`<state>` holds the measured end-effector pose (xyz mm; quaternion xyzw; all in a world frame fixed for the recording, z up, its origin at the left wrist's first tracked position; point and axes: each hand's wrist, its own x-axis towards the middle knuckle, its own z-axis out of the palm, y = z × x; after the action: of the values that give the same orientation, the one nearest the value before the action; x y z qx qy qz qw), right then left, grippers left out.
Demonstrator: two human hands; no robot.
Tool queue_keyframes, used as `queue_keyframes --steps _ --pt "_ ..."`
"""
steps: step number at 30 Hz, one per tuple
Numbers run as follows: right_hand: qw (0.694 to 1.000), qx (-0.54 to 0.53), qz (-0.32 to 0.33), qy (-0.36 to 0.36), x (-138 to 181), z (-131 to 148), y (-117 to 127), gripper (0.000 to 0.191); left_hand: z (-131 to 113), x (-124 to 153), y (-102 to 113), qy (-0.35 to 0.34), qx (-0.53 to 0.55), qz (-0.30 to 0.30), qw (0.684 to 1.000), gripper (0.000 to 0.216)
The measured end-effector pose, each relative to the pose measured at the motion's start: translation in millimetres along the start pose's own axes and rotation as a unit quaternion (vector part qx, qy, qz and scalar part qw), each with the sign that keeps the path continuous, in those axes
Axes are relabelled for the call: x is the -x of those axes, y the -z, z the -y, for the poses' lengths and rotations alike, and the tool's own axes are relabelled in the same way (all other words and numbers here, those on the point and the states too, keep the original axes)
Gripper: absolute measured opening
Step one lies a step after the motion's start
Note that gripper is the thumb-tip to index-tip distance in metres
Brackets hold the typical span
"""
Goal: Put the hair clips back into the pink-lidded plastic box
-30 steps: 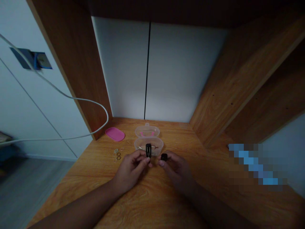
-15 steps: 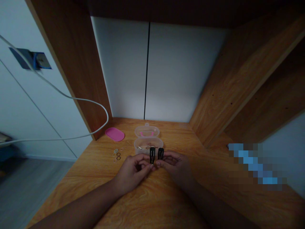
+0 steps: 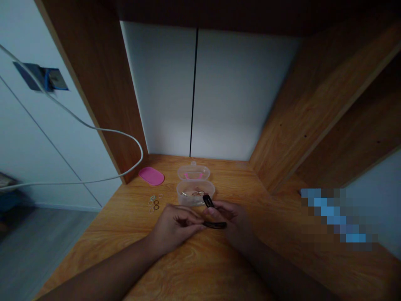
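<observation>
My left hand pinches one end of a black snap hair clip, which lies nearly level and points right toward my other hand. Between the thumb and fingers of my right hand is a second black snap hair clip, tilted up and to the left. Just beyond both hands stands a clear plastic box with its lid swung back. Small hair ties and a pale clip show inside, but the details are too small to make out. Part of the box's front is behind my right hand's clip.
Several small elastic hair ties, dark and pale, lie on the wooden desk left of the box. A pink oval lid-like piece lies farther back. A white cable loops in from the left. Wooden side panels and a white back wall enclose the desk.
The clip in my left hand has turned from upright to nearly level, pointing right. My right hand's clip has tipped leftward. The box and hair ties have stayed put.
</observation>
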<state>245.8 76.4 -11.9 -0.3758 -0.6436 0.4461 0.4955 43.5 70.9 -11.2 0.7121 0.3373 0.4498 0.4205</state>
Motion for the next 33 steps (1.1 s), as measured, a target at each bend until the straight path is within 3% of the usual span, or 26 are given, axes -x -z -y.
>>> queue_keyframes --steps 5,9,13,17,22,26,33 --pt "0.993 0.084 0.003 0.084 -1 5 3 0.023 -4 0 0 -0.022 0.014 0.007 1.000 0.009" --pt "0.989 0.096 0.014 0.108 -1 5 4 0.027 3 0 -3 0.026 0.047 -0.014 0.998 0.007" --pt "0.990 0.086 0.000 0.114 -1 3 5 0.028 7 -1 -4 0.032 0.084 -0.022 0.996 0.029" --pt "0.990 0.076 -0.045 0.107 -3 -3 7 0.026 1 -3 1 -0.027 -0.019 -0.020 0.999 0.013" --pt "0.996 0.027 -0.066 0.047 -4 -7 5 0.010 -6 -3 3 -0.049 -0.025 -0.017 0.998 0.008" --pt "0.997 -0.030 -0.067 0.000 -2 -4 1 0.010 -5 -2 0 -0.026 -0.027 -0.023 0.999 0.006" --pt "0.998 -0.064 -0.014 -0.019 2 1 -1 0.013 -3 -1 -1 -0.058 -0.113 0.028 0.992 0.005"
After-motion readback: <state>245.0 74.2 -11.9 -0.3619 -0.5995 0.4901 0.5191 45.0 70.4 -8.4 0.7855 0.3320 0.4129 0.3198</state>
